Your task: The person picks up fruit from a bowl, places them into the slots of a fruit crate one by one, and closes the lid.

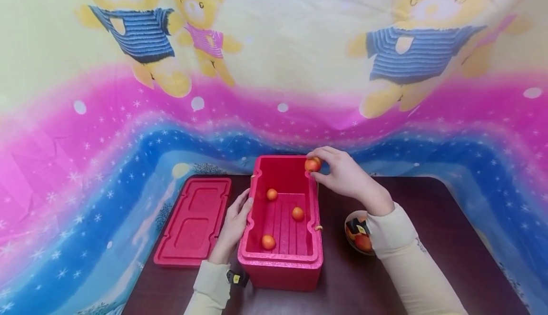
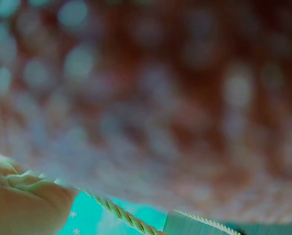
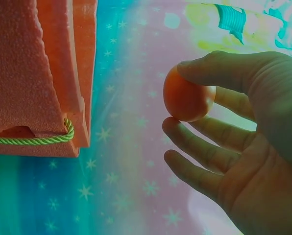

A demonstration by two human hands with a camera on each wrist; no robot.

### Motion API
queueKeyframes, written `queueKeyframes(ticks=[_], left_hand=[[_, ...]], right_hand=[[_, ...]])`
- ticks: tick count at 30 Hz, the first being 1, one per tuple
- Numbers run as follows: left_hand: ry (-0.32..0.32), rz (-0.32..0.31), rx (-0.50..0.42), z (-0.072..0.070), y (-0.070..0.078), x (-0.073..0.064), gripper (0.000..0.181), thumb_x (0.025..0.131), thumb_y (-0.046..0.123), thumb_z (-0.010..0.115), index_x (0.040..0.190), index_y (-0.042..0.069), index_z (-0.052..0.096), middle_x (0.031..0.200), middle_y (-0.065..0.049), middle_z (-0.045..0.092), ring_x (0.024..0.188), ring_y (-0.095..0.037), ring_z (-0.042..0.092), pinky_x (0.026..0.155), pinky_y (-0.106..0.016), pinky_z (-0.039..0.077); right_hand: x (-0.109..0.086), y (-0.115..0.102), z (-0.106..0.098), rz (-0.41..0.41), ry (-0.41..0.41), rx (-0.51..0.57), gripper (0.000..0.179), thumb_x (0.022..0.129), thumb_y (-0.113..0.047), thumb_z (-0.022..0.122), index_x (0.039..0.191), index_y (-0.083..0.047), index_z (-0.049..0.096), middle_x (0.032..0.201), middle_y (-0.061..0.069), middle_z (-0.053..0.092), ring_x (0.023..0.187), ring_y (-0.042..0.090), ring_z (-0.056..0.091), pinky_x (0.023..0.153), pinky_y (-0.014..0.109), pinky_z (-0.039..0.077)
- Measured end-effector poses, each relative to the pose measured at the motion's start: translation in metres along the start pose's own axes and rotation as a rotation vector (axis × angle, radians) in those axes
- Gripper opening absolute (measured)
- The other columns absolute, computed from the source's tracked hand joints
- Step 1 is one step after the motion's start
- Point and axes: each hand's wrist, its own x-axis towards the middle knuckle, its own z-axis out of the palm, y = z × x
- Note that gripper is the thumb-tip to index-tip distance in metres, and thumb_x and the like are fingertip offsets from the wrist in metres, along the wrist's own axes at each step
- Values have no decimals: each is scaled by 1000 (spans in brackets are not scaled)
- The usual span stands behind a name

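Observation:
A round orange-red fruit [image 1: 313, 164] is pinched between the thumb and fingers of my right hand [image 1: 342, 172], at the right rim of a deep red box [image 1: 280, 258] near its far end. In the right wrist view the thumb lies over the fruit [image 3: 187, 95], and the lower fingers are spread away from it. My left hand [image 1: 234, 220] rests against the box's left outer wall. Inside the box lie three similar orange fruits, one at the far left [image 1: 272, 194], one at the right [image 1: 298, 214] and one at the near left [image 1: 268, 242].
A red lid [image 1: 192, 222] lies flat left of the box. Right of it stands a bowl [image 1: 352, 244] with more fruit, partly hidden by my right sleeve. A rope handle [image 3: 33, 140] hangs on the box's side. The dark table [image 1: 424, 239] meets a printed backdrop [image 1: 278, 82] behind.

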Motion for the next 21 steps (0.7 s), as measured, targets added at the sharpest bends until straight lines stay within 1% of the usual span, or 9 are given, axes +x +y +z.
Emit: queueKeyframes(ticks=[6, 11, 18, 21], left_hand=[[0, 5, -7, 0, 1, -1, 56, 105, 33, 55, 154, 10, 41, 151, -17, 48, 126, -33, 56, 101, -43, 52], [-2, 10, 1, 0, 0, -1, 57, 105, 34, 55, 155, 10, 40, 151, -18, 48, 126, -33, 57, 100, -43, 52], [-7, 2, 6, 0, 0, -2, 58, 105, 34, 55, 155, 10, 39, 151, -18, 47, 126, -35, 56, 101, -45, 52], [-6, 2, 8, 0, 1, -2, 58, 105, 35, 55, 156, 10, 39, 152, -18, 47, 127, -34, 56, 101, -44, 52]], right_hand=[[4, -2, 1, 10, -28, 10, 49, 81, -14, 86, 127, -11, 66, 126, 11, 64, 115, 31, 63, 96, 51, 54], [8, -4, 2, 35, -57, 19, 50, 82, -17, 85, 128, -12, 66, 127, 11, 63, 118, 31, 61, 96, 50, 54], [14, -7, 5, 14, -65, 18, 50, 81, -17, 86, 127, -11, 66, 125, 10, 64, 112, 29, 63, 92, 47, 57], [16, -8, 7, 8, -68, 17, 51, 80, -17, 86, 127, -10, 66, 124, 10, 64, 111, 28, 63, 89, 45, 58]])
